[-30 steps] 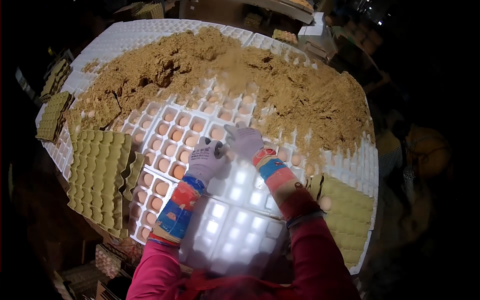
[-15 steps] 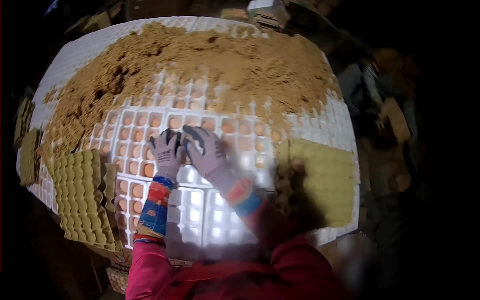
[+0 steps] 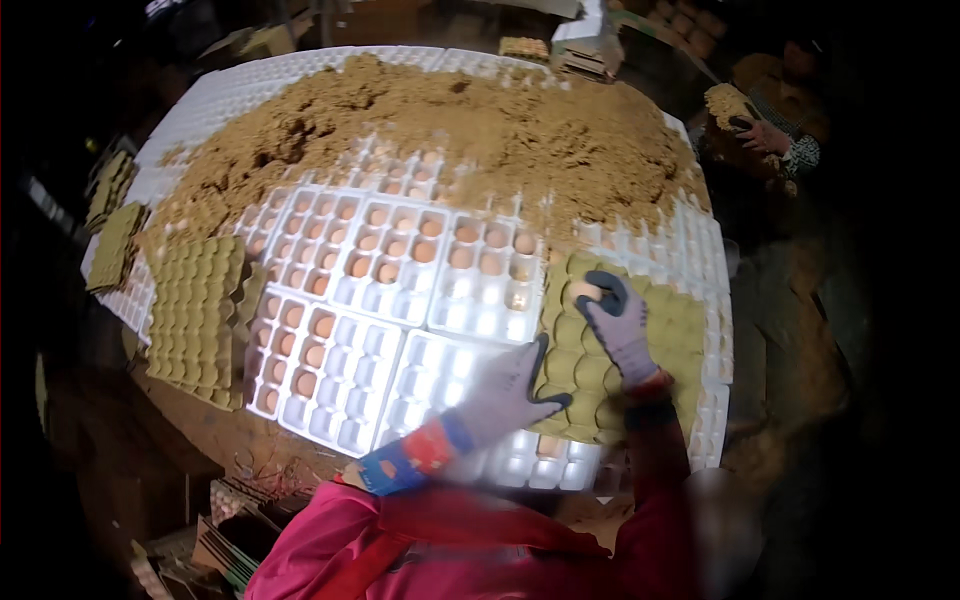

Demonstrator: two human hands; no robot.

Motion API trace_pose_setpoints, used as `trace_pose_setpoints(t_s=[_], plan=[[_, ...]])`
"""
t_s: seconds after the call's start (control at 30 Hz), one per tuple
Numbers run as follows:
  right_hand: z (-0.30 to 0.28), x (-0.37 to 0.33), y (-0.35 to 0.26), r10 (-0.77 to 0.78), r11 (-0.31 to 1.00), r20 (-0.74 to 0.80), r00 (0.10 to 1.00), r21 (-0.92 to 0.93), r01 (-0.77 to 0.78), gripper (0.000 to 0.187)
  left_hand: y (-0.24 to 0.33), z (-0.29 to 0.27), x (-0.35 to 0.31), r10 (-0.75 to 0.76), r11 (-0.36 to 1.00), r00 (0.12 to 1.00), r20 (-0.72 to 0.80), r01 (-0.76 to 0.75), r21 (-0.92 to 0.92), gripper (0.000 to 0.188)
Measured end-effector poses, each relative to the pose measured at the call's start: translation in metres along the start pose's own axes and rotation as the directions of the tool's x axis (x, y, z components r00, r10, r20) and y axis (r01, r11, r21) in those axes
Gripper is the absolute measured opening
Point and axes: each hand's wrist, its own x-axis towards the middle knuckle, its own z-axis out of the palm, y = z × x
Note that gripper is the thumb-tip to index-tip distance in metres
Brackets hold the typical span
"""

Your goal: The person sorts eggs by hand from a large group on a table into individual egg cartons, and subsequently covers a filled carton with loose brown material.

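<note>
My right hand [image 3: 622, 328], in a pale glove with dark fingertips, pinches an egg [image 3: 582, 292] over the upper left corner of a yellow-green egg tray [image 3: 650, 360]. My left hand [image 3: 503, 393], gloved alike and a little blurred, is at the tray's left edge with thumb and fingers spread. Nothing shows in it; whether it touches the tray I cannot tell. Left of the egg tray lie white compartment trays [image 3: 400, 327], some cells holding brown eggs [image 3: 388, 272] and others bare.
A broad heap of brown loose material [image 3: 440, 110] covers the far trays. More egg trays [image 3: 195, 325] are stacked at the left edge. Another person's gloved hand [image 3: 765, 135] shows at the far right, beside a pale lump. A white box [image 3: 588, 45] stands beyond the table.
Both hands have moved right from the white compartment trays to the yellow-green tray. The right hand now has an egg in its fingers. The view has also shifted.
</note>
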Motion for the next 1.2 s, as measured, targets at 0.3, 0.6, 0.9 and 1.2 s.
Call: trace_pose_setpoints(t_s=[0.3, 0.6, 0.9, 1.2], plan=[[0.064, -0.029, -0.09, 0.012, 0.957, 0.519, 0.855, -0.253, 0.14, 0.072, -0.027, -0.06, -0.004, 0.437, 0.894, 0.819, -0.371, -0.442, 0.076, 0.043], [-0.066, -0.133, -0.095, 0.114, 0.416, 0.55, 0.827, -0.782, 0.464, 0.078, -0.201, -0.112, 0.053, -0.065, 0.794, 0.786, -0.615, 0.414, 0.445, 0.045], [-0.045, -0.108, -0.105, -0.284, 0.359, 0.59, 0.756, -0.665, 0.655, 0.049, 0.003, -0.023, -0.008, -0.165, 0.658, 0.986, -0.037, 0.082, -0.749, 0.09], [0.021, -0.092, -0.141, -0.462, 0.568, 0.338, 0.82, -0.597, 0.566, 0.055, -0.091, -0.16, -0.15, -0.229, 0.965, 0.024, -0.973, -0.122, -0.231, 0.062]])
